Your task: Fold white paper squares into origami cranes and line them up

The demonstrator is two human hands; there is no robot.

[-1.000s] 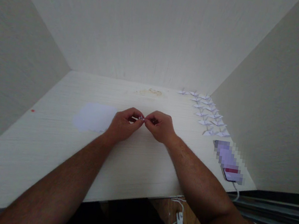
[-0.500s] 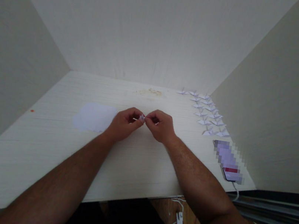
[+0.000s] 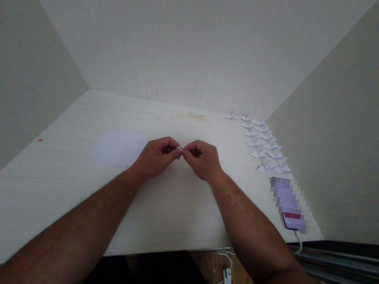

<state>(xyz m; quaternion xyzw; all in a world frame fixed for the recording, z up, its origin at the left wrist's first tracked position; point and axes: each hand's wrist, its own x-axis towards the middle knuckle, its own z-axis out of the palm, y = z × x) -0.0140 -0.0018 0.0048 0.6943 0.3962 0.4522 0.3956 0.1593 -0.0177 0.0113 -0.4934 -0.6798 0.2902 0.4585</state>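
My left hand (image 3: 155,157) and my right hand (image 3: 203,159) meet over the middle of the white table (image 3: 62,180). Both pinch a tiny folded piece of pale paper (image 3: 180,149) between thumb and fingertips. The paper is mostly hidden by the fingers, and only a small white tip shows between the two hands. Both wrists rest close to the table top. A sheet of pale paper (image 3: 119,148) lies flat just left of my left hand.
Several small folded paper cranes (image 3: 263,146) stand in rows at the back right. A phone (image 3: 289,204) with a white cable lies near the right front edge. White walls close in the table on three sides. A brownish stain (image 3: 191,115) marks the far middle.
The hands stay in place; the fingertips have closed tighter on the small paper, so less of it shows than half a second ago.
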